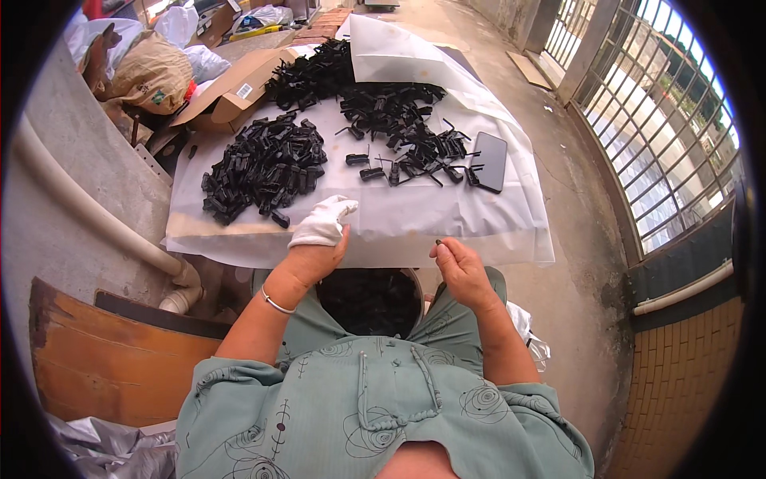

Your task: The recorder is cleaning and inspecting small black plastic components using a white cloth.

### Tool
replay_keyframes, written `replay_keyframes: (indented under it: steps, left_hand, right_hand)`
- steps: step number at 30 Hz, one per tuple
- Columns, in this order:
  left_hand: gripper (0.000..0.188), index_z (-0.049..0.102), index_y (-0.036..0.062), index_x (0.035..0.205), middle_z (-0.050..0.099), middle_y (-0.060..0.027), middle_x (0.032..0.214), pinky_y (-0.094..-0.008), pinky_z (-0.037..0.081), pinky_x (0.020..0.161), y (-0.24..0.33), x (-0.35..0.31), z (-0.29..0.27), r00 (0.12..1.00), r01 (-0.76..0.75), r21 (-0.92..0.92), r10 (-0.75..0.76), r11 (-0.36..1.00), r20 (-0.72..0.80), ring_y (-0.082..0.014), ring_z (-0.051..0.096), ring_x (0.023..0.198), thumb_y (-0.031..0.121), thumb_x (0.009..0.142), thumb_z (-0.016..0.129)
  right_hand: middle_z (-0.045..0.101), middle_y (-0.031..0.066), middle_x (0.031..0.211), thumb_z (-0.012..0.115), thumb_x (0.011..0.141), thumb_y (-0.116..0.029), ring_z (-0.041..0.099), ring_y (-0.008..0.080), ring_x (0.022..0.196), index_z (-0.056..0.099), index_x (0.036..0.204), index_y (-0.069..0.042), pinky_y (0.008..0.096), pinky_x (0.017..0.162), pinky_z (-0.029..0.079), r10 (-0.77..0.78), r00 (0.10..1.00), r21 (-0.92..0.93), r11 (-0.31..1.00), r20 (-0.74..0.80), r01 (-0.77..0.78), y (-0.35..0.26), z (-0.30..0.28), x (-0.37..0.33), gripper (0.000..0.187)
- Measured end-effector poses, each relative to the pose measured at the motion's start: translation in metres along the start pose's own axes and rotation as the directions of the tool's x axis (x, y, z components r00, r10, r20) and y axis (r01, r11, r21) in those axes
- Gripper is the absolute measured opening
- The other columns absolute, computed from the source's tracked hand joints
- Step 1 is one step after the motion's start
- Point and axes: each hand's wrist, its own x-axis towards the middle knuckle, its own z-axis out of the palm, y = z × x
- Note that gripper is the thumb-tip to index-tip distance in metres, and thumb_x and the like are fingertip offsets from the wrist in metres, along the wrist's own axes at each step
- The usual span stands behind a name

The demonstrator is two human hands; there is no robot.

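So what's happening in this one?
A seated person sorts small black plastic clips on a white sheet. The left hand, partly covered by a white cloth glove, hovers near the sorted clip pile. The right hand pinches one small black piece. A round container of clips sits in the lap; a dark phone lies nearby.

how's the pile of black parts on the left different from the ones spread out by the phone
The left pile is dense and heaped, its short blocky pieces stacked on each other; the spread by the phone is looser, many pieces lying singly with bare white sheet between them. The left pile sits nearer the gloved left hand; the spread reaches the dark phone. Thin prongs stick out of the spread, none plainly from the pile. Both are small black parts on one sheet.
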Motion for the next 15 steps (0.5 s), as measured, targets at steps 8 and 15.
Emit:
replay_keyframes:
  steps: [8, 15]
  left_hand:
    - [0.033, 0.057, 0.0027, 0.111, 0.056, -0.0187, 0.113, -0.0386, 0.039, 0.095, -0.012, 0.117, 0.019, 0.977, 0.010, 0.263, -0.066, 0.965, 0.202, -0.0339, 0.049, 0.109, 0.010, 0.079, 0.057]
    - [0.034, 0.059, 0.0057, 0.109, 0.057, -0.0163, 0.104, -0.0382, 0.045, 0.083, 0.017, 0.227, 0.087, 0.924, -0.376, 0.348, 0.319, 0.859, 0.212, -0.0335, 0.055, 0.097, 0.019, 0.078, 0.060]
  right_hand:
    - [0.042, -0.0045, 0.059, 0.046, 0.094, -0.017, 0.038, 0.0047, 0.054, 0.055, 0.083, -0.003, 0.0222, 0.049, 0.033, -0.014, 0.991, 0.068, 0.997, -0.134, 0.023, 0.035, -0.013, 0.045, 0.020]
    - [0.051, 0.0147, 0.063, 0.049, 0.089, -0.011, 0.049, 0.0266, 0.055, 0.055, 0.082, 0.000, 0.0354, 0.055, 0.041, -0.267, 0.954, 0.006, 0.963, -0.135, 0.270, 0.036, -0.007, 0.082, 0.014]
